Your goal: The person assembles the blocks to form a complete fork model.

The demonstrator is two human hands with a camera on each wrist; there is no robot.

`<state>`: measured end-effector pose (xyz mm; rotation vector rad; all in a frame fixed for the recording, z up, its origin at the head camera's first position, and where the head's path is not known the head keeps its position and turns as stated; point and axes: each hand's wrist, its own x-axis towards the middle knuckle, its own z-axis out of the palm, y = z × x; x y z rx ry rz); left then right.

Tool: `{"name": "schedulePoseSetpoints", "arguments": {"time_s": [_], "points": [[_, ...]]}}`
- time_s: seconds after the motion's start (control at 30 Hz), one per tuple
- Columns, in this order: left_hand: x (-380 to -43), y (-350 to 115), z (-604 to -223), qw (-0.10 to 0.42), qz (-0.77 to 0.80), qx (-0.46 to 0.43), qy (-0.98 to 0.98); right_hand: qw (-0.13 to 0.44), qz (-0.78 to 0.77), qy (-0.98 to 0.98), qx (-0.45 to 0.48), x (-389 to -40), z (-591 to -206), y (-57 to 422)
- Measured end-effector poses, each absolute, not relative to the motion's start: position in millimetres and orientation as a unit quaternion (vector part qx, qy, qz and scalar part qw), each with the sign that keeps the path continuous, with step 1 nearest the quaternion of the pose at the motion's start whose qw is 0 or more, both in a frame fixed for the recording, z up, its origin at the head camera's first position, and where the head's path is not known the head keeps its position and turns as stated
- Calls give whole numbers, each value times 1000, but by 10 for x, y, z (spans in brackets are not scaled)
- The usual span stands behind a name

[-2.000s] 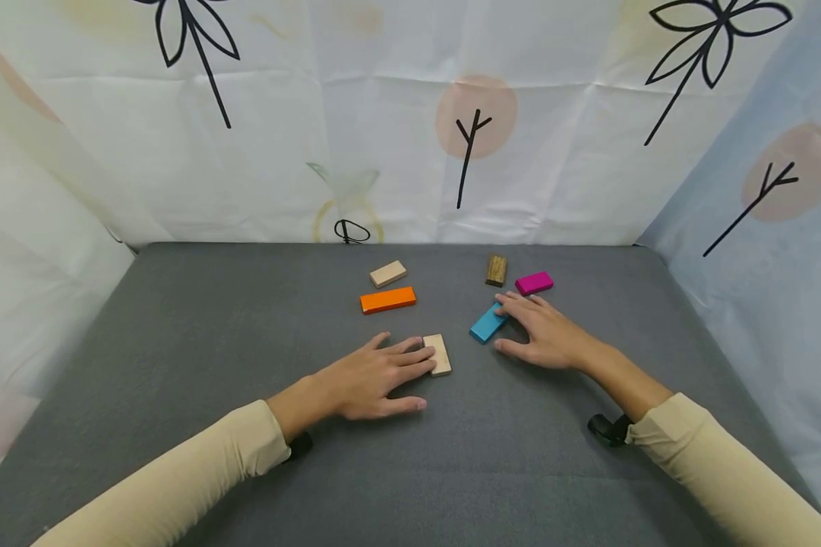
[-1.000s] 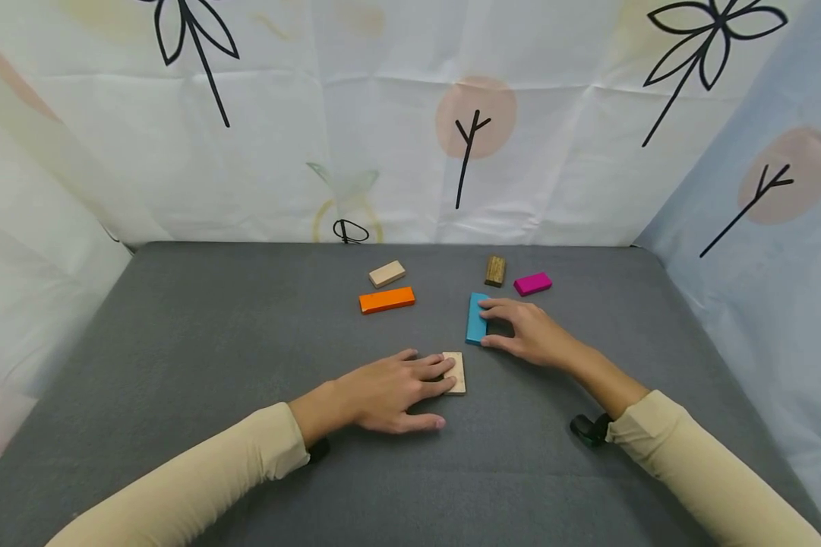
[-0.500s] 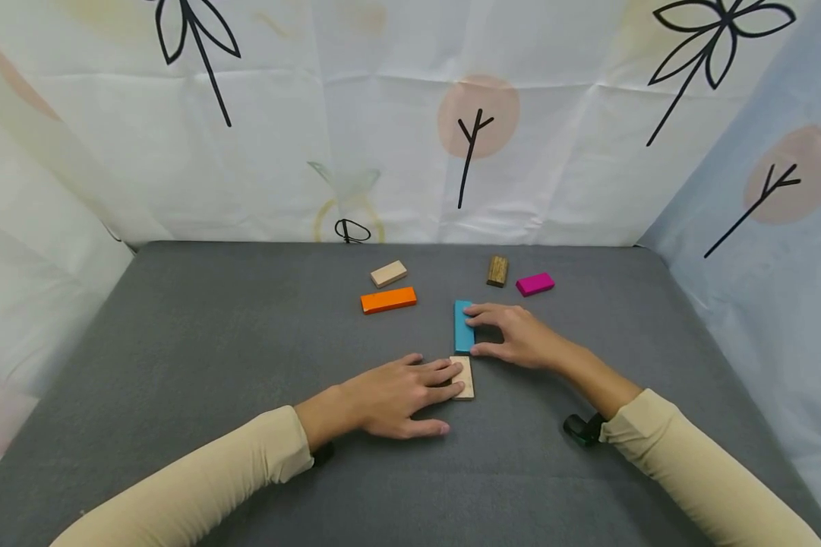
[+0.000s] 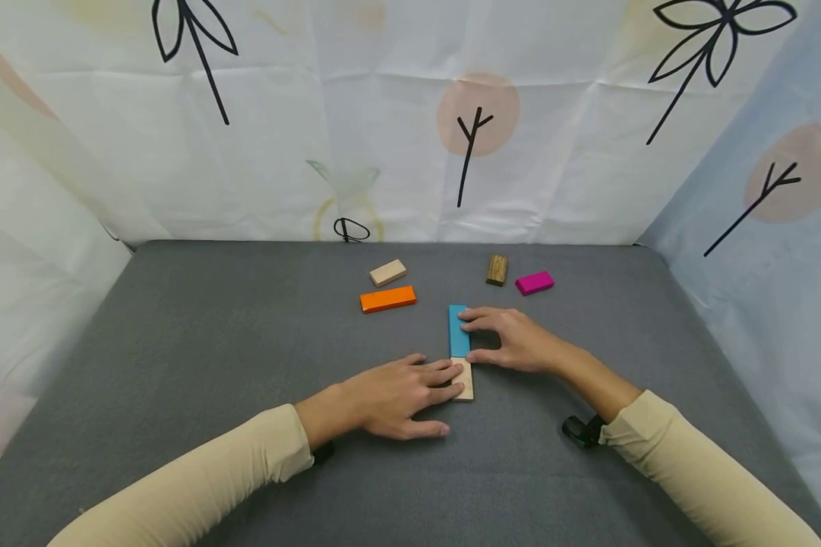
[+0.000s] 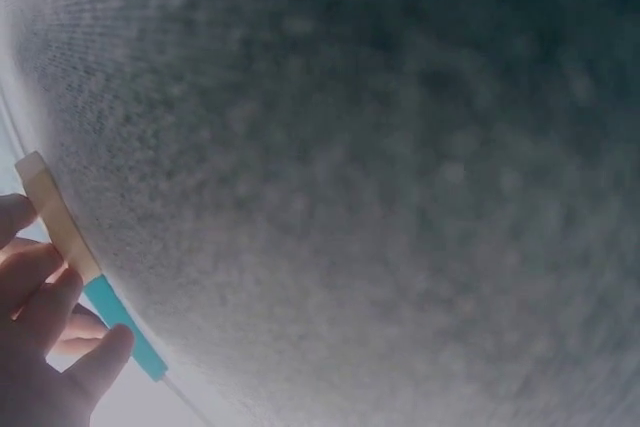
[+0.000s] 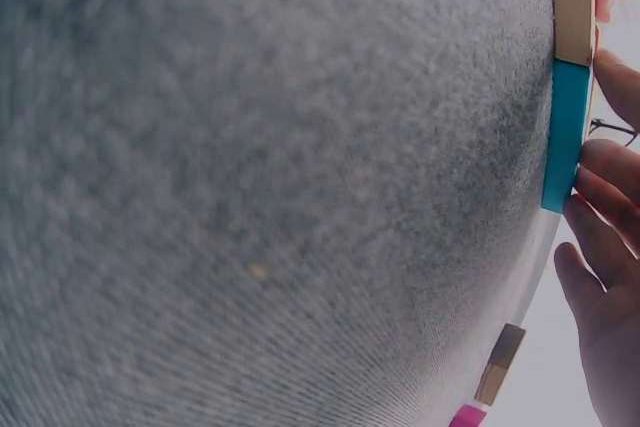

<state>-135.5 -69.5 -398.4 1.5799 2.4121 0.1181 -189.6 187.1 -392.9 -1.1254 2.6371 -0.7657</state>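
A light wooden block (image 4: pixel 464 393) and a blue block (image 4: pixel 458 339) lie flat on the grey table, end to end in one line. My left hand (image 4: pixel 399 396) rests its spread fingers on the wooden block and covers part of it. Fingertips of my right hand (image 4: pixel 513 339) touch the top of the blue block near its far end, while the thumb lies at its right edge by the seam. In the right wrist view the wooden block (image 6: pixel 573 7) meets the blue block (image 6: pixel 566 132), with the right fingers along the blue one's upper side.
Farther back on the table (image 4: pixel 212 342) lie an orange block (image 4: pixel 388 299), a small light wooden block (image 4: pixel 388 273), a dark brown block (image 4: pixel 497 270) and a magenta block (image 4: pixel 535 283). White printed cloth (image 4: pixel 396 137) hangs behind the table and at its sides.
The right hand has turned the blue block and slid it left and nearer, until it lines up with the wooden block. The left hand has slid the wooden block right and nearer.
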Motion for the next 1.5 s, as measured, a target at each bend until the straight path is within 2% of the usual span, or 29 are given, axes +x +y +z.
{"name": "schedulePoseSetpoints", "arguments": {"time_s": [0.73, 1.13, 1.5], "points": [[-1235, -721, -3994, 95, 27, 565, 819, 94, -230, 889, -385, -1766, -3903, 1861], [-1201, -754, -4000, 104, 38, 568, 815, 103, -225, 891, -381, -1703, -3873, 1844], [-1198, -789, -3999, 103, 34, 564, 818, 90, -218, 895, -378, -1657, -3881, 1838]]}}
